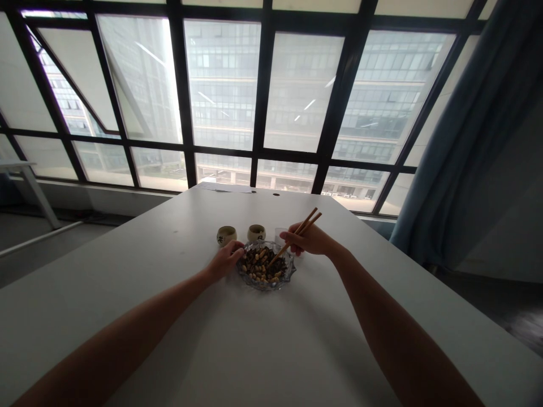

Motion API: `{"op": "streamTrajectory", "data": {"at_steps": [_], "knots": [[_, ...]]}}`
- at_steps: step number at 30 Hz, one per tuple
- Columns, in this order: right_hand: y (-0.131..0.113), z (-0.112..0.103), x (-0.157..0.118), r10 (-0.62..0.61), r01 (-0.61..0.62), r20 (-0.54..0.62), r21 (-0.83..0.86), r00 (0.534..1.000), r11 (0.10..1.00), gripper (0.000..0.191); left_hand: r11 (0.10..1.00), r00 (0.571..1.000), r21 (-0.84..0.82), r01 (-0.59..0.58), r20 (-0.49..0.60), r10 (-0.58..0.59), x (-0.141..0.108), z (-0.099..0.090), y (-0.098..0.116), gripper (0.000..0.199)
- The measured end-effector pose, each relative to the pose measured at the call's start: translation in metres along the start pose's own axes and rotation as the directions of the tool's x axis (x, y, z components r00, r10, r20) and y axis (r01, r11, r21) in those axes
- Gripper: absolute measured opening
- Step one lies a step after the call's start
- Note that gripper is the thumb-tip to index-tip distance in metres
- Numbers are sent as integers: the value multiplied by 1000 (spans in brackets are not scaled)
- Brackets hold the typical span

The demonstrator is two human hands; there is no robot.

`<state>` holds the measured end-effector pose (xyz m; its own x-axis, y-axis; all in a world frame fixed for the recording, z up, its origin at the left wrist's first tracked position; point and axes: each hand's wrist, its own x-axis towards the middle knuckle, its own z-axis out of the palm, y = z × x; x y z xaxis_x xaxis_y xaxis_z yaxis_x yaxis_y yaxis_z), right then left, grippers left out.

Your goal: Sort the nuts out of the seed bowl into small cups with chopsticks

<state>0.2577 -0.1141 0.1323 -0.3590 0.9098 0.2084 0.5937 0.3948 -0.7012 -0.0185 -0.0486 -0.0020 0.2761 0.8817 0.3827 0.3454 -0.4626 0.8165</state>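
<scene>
Gripping chopsticks [280, 254] in right hand [311, 238], bowl [263, 286] edge in curled left hand [224, 261]; possibly dropping peanuts [257, 269] by pinching too loosely.

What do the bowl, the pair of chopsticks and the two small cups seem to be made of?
Bowl: probably glossy glass, since its scalloped wall is see-through; clear plastic remains possible.
Chopsticks: likely wood or bamboo, from their plain yellow-brown colour.
Left cup and right cup: perhaps ceramic, being cream-coloured with dark markings; their finish is too small to judge.
</scene>
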Motion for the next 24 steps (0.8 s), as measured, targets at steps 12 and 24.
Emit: {"op": "streamTrajectory", "data": {"at_steps": [12, 24], "knots": [[-10, 4, -2, 7, -8, 41, 12, 999, 1000, 52, 1000, 1000, 1, 5, -1, -5, -1, -1, 0, 37], [-10, 7, -2, 23, -25, 47, 35, 999, 999, 48, 1000, 1000, 8, 11, 10, -11, -1, -1, 2, 38]]}}
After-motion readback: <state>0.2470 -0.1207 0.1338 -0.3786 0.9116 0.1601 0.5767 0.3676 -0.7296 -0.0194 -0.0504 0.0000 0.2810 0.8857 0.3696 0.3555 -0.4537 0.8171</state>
